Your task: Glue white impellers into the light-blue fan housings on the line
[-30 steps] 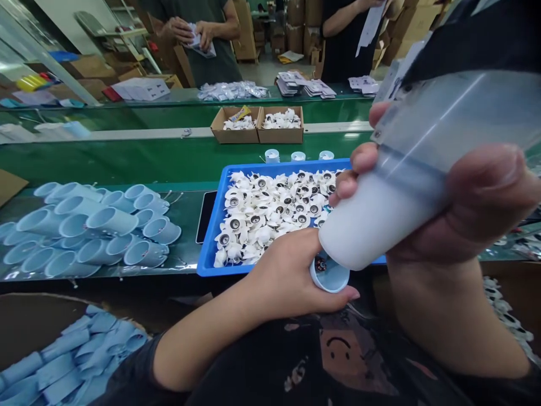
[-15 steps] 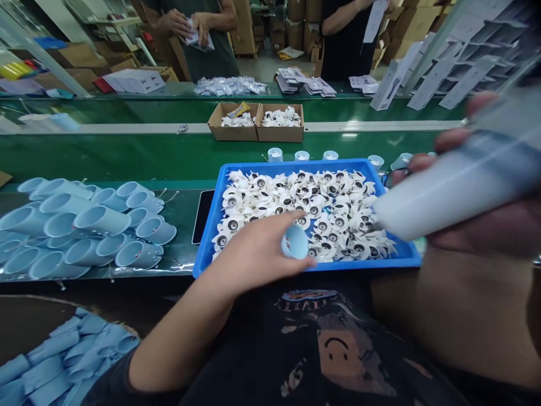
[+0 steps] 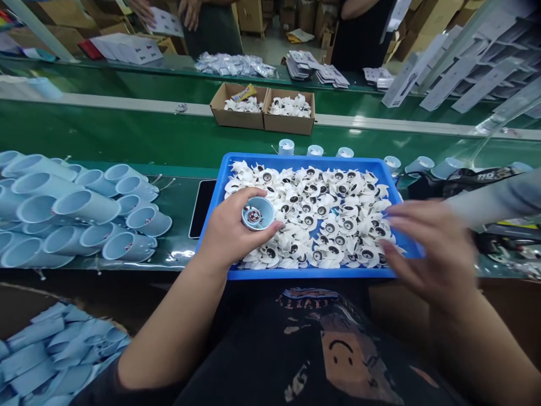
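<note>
My left hand (image 3: 228, 231) is closed around a light blue fan housing (image 3: 258, 214), a short tube with its open mouth up and a round motor core and copper-coloured coils inside. It is above the left part of a blue tray (image 3: 313, 274) filled with white fan impellers (image 3: 306, 220). My right hand (image 3: 435, 248), smeared by motion, hovers over the tray's right edge with its fingers apart and nothing visible in them. Behind it, at the right, is a pale, blurred cylindrical tool (image 3: 499, 197).
Light blue tubes (image 3: 87, 206) lie stacked at the left, and more fill a container (image 3: 38, 349) below. A dark flat device (image 3: 202, 208) lies beside the tray. Beyond stand several housings (image 3: 315, 150) and cardboard boxes (image 3: 240, 118) of impellers. Two people work across the bench.
My right hand has let go of the pale cylindrical tool and come down toward the tray. My left hand has moved left with the housing, tipping its mouth up.
</note>
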The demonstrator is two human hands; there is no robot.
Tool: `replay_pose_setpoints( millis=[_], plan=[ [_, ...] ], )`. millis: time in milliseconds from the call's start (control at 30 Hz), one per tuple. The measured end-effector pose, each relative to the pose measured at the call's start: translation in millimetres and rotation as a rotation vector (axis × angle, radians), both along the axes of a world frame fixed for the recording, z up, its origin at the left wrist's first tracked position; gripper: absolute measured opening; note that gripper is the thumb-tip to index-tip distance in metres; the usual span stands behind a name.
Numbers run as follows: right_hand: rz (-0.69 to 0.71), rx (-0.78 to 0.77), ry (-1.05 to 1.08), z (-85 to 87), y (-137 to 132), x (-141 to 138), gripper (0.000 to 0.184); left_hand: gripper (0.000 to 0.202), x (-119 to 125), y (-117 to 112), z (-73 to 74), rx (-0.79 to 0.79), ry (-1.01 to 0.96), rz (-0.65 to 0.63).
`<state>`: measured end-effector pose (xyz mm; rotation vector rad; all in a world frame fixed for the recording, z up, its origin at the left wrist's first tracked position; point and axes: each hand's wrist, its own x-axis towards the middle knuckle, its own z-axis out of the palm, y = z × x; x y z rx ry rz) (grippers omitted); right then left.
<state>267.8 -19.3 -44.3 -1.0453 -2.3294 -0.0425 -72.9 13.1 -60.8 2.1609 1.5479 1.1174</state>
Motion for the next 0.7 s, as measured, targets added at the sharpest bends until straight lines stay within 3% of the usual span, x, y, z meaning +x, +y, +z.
replay_pose_setpoints(
  millis=[133,200,267,400,700],
  plan=[
    [0.436,-0.330,-0.316,-10.7,24,-35,0.037,0.049,-2,0,-1.8,-0.011,0.043,-0.016],
    [0.511,-0.462,-0.408,-13.7,36,-38,0.040,0.048,-3,0,-1.3,-0.035,0.051,-0.028],
    [0.477,-0.504,-0.492,-13.0,44,-33,0.034,0.049,-3,-1,-0.7,-0.064,0.048,-0.034],
    [0.272,-0.455,-0.603,-6.2,53,-11,0.021,0.051,-3,-1,-1.3,-0.107,0.062,-0.031],
    [-0.012,-0.571,-0.661,8.4,34,6,0.028,0.050,-3,1,-1.2,-0.193,0.103,-0.062]
  ],
)
